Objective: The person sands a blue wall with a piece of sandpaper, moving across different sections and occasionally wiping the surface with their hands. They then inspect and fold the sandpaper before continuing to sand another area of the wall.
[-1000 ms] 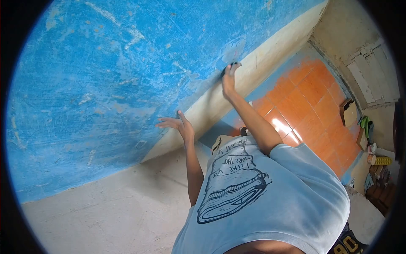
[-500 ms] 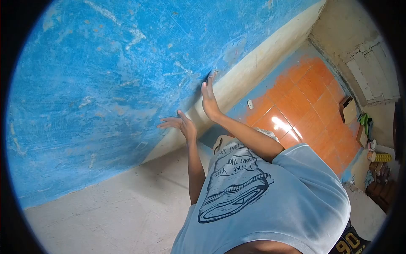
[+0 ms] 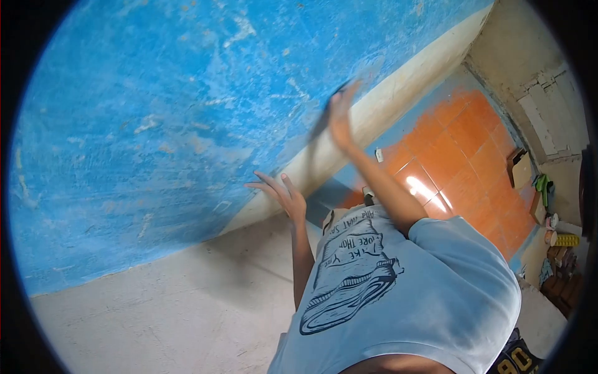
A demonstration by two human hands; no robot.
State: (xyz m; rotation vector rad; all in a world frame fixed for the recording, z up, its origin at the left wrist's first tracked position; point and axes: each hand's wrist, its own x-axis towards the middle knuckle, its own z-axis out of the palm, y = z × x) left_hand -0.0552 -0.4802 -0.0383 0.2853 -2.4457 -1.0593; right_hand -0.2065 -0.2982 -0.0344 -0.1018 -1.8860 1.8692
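My left hand [image 3: 285,198] is at the lower part of the blue wall [image 3: 156,124], fingers spread and nothing visible in them. Higher along the wall's lower edge, my right hand [image 3: 341,118] is beside the pale bare band [image 3: 398,87], its fingertips over the blue paint. Its fingers are blurred by motion, and whether they hold anything cannot be made out. A dark shadow lies on the wall beside it. The blue paint is worn, with whitish scuffs and patches.
Orange floor tiles [image 3: 461,149] with blue-grey edges lie at the right, with a small white object [image 3: 379,154] on them. Boxes, a green item [image 3: 543,187] and a yellow item [image 3: 565,240] stand along the far right. Pale bare surface [image 3: 156,305] spans the lower left.
My right hand has moved up and to the right along the wall. My left hand has shifted slightly right and down in the view, which has itself shifted a little.
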